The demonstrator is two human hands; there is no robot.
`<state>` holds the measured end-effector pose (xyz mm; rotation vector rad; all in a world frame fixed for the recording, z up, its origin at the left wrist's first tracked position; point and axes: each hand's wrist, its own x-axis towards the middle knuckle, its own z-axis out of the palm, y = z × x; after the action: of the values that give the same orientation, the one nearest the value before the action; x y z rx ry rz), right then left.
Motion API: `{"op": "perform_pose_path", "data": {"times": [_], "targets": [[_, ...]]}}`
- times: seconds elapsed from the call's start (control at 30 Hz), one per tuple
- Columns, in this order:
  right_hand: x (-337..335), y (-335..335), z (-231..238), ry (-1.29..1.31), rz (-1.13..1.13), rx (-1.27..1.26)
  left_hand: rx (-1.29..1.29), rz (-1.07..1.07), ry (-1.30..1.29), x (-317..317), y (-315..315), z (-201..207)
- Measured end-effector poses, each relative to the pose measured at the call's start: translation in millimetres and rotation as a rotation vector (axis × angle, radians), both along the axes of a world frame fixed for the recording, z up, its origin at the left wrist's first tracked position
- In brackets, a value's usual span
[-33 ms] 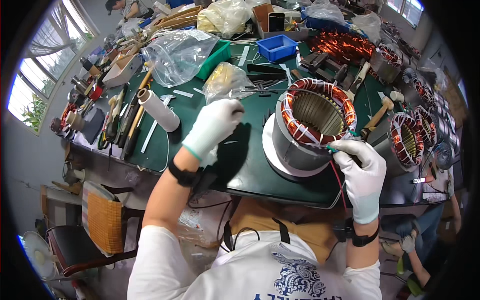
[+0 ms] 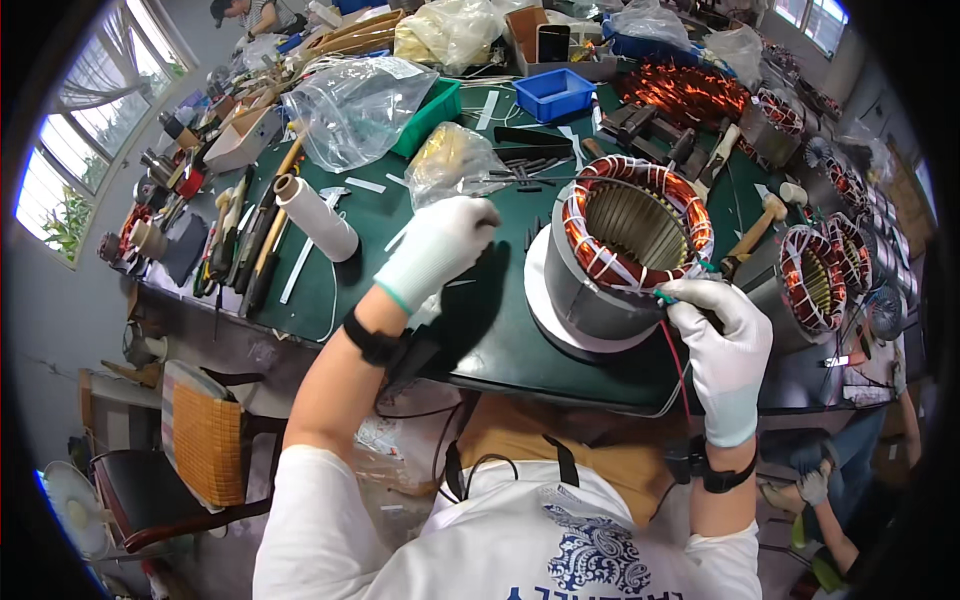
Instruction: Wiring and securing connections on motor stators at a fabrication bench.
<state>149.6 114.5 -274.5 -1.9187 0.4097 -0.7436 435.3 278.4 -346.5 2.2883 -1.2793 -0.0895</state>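
Note:
A motor stator [image 2: 588, 290] with red-brown copper windings laced in white stands upright on a white round base [image 2: 540, 285]. At its near right rim, my right hand [image 2: 722, 335], in a white glove, pinches a small green sleeve [image 2: 664, 297]. A red lead [image 2: 676, 350] hangs down beside those fingers. Left of the stator, my gloved left hand [image 2: 440, 250] is raised over the table with its fingers closed. What they hold, if anything, is too small to make out. A thin dark cord [image 2: 560, 180] stretches from above that hand across the stator's top.
A white thread roll [image 2: 325, 225] stands left of my left hand. Beyond lie plastic bags [image 2: 355, 115], a blue tray [image 2: 555, 95] and copper wire [image 2: 685, 90]. A mallet [image 2: 765, 215] and another stator [image 2: 790, 285] are at right. Two other people appear at the picture's edges.
My left hand has shifted slightly to the right, toward the stator, with its fingers still closed. My right hand stays at the stator's rim.

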Motion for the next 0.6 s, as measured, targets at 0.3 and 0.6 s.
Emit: {"op": "perform_pose_path", "data": {"times": [0.3,0.6], "targets": [[1,4,-5,-0.025,-0.053,-0.038,0.025,-0.142,-0.137,-10,-33,-27],[-1,-4,-16,-0.088,0.001,-0.301,-0.002,0.341,-0.336,-29,-8,5]]}}
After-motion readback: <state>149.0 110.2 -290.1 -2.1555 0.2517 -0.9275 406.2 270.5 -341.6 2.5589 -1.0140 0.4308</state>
